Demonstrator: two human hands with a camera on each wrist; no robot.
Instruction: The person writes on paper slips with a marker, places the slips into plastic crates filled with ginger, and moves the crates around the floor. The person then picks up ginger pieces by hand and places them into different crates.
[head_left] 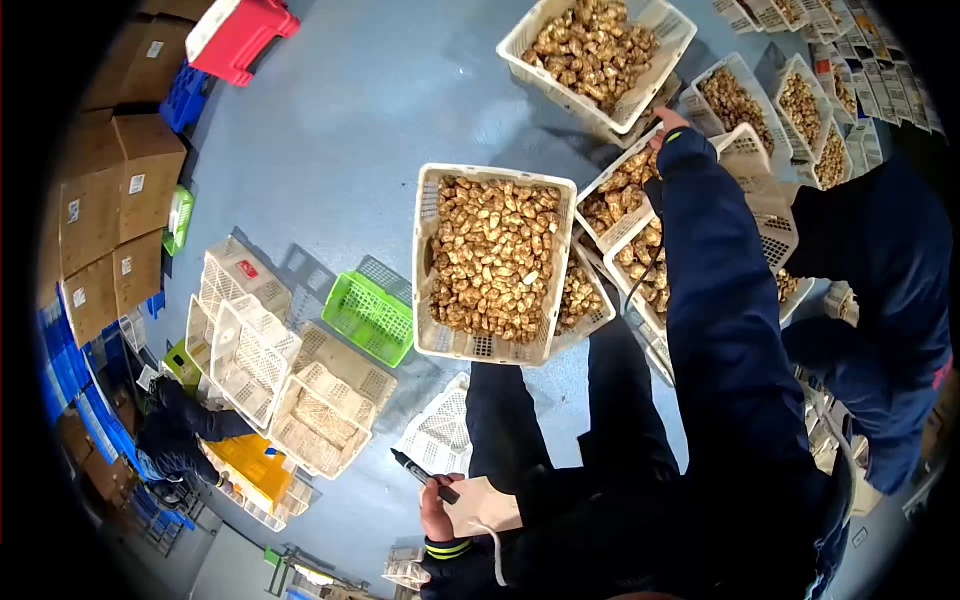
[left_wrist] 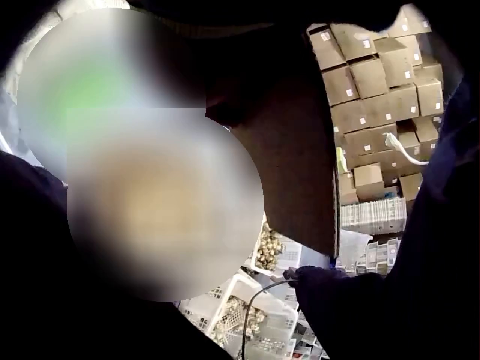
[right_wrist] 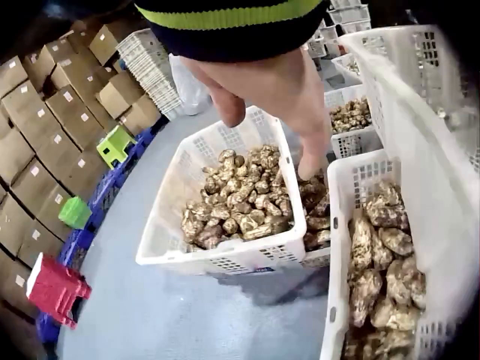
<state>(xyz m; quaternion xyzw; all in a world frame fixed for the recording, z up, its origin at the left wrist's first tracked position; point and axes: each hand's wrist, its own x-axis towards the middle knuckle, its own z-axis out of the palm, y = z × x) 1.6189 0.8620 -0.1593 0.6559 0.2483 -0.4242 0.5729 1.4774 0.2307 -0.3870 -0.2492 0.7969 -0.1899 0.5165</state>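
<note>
At the bottom of the head view my left hand [head_left: 437, 510] grips a black marker pen [head_left: 425, 474] together with a tan piece of cardboard [head_left: 482, 508]. The cardboard [left_wrist: 296, 150] looms dark in the left wrist view, where a blurred patch covers much of the rest. My right hand [head_left: 670, 122] is stretched out over the crates, its fingers pointing down. In the right wrist view that hand [right_wrist: 274, 86] hangs at the rim of a white crate [right_wrist: 169, 225] full of knobby brown tubers [right_wrist: 244, 199], one finger over the crate's right side.
Before my legs stands another white crate [head_left: 425, 260] of smaller tubers [head_left: 495, 260]. A green crate [head_left: 370, 318] and pale crates [head_left: 255, 360] stand left on the blue floor. Another person [head_left: 880, 300] bends at the right; one [head_left: 170, 435] is at the lower left. Cardboard boxes [head_left: 145, 165] line the left.
</note>
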